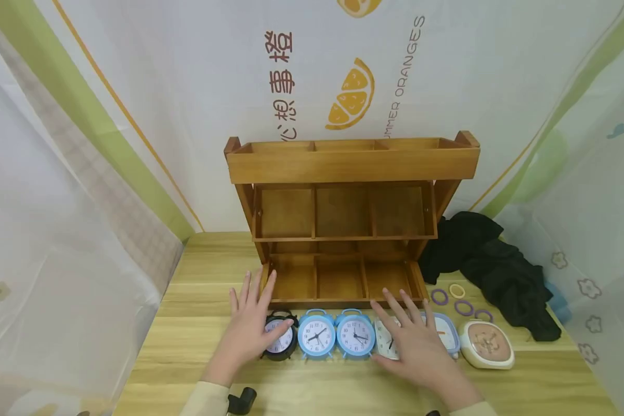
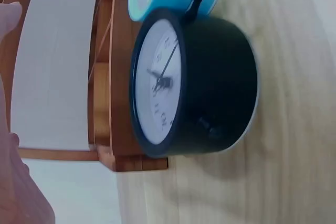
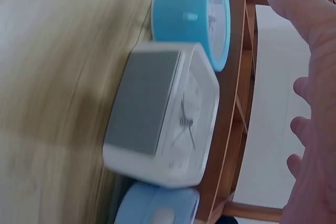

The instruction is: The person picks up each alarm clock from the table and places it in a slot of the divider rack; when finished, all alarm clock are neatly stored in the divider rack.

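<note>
My left hand (image 1: 247, 332) hovers with fingers spread over the black round alarm clock (image 1: 281, 350), its thumb overlapping the dial in the head view. Two blue round alarm clocks, the left one (image 1: 317, 336) and the right one (image 1: 356, 337), stand side by side between the hands. On the other side, my right hand (image 1: 418, 349) spreads its fingers above a white squarish clock (image 1: 385, 345) and partly hides a light blue clock (image 1: 449, 335). Both wrist views show the hands apart from the black clock (image 2: 220, 85) and the white clock (image 3: 157, 114). Neither hand holds anything.
Behind the clocks stands a tiered wooden rack (image 1: 353, 167) with divided trays. A cream clock with a brown face (image 1: 491, 345) lies at the right end. Small purple and yellow rings (image 1: 464, 307) and a crumpled black cloth (image 1: 515, 283) lie right of the rack.
</note>
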The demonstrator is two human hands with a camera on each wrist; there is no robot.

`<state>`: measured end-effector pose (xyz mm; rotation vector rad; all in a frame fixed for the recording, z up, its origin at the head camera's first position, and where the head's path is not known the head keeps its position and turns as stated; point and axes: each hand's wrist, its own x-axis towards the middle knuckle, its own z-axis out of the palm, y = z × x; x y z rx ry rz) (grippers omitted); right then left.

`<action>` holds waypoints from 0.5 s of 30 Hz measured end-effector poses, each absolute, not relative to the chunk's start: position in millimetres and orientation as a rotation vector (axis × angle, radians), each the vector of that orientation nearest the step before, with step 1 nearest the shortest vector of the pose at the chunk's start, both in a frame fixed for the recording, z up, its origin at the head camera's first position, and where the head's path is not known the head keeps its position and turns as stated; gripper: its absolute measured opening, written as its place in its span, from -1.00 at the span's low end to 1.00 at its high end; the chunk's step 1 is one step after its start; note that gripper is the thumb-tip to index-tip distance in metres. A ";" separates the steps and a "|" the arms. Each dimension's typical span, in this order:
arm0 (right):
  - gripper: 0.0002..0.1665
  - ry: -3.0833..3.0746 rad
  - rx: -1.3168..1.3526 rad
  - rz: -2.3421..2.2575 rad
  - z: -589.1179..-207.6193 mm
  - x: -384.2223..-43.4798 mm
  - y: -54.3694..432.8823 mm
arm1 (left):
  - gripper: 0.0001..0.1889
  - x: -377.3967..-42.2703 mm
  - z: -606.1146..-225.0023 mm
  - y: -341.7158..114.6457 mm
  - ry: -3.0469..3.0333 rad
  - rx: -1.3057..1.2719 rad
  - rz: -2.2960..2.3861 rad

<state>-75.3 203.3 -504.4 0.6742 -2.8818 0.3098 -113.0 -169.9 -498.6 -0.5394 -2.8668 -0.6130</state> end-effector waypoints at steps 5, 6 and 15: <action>0.22 -2.857 0.704 0.322 -507.4 -81.6 187.8 | 0.19 -122.0 -496.2 -178.3 -2.821 -0.484 -0.766; 0.22 -2.857 0.711 0.329 -508.4 -83.7 184.5 | 0.20 -124.2 -495.2 -179.1 -2.816 -0.472 -0.794; 0.20 -2.913 0.781 0.412 -514.4 -100.0 150.7 | 0.22 -153.2 -487.6 -177.1 -2.740 -0.392 -1.031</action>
